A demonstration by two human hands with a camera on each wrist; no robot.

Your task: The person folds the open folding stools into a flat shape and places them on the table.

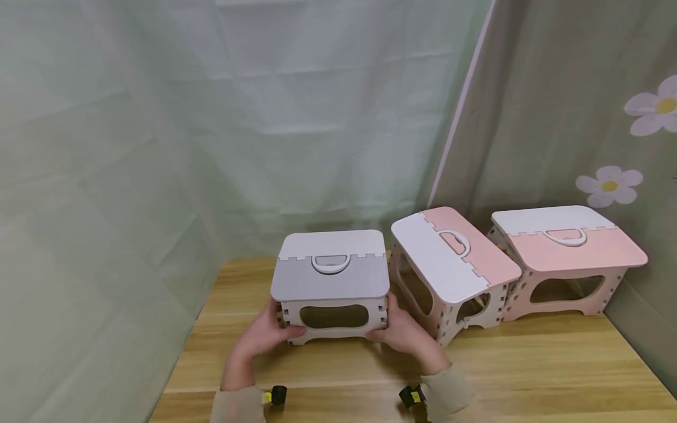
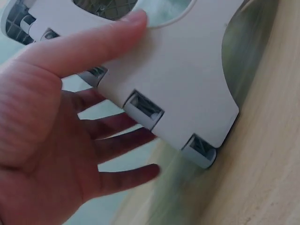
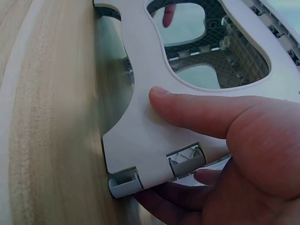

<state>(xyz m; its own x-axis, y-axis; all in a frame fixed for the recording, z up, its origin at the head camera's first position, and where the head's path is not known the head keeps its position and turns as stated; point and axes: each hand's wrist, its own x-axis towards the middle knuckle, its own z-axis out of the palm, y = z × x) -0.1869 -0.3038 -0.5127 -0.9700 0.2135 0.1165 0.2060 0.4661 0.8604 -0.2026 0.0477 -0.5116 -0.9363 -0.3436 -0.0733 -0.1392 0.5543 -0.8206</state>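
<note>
A grey and white folding stool stands unfolded on the wooden table, its small carry handle lying on top. My left hand grips its left front corner. In the left wrist view the thumb lies across the white leg panel, with the fingers reaching round the hinged side. On the opposite corner, my right hand holds the stool too. The right wrist view has that thumb pressed on the front panel below the oval cutout, its other fingers partly hidden behind the hinged edge.
Two pink and white folding stools stand unfolded to the right: one set at an angle close beside my right hand, another farther right. Pale curtains hang behind the wooden table.
</note>
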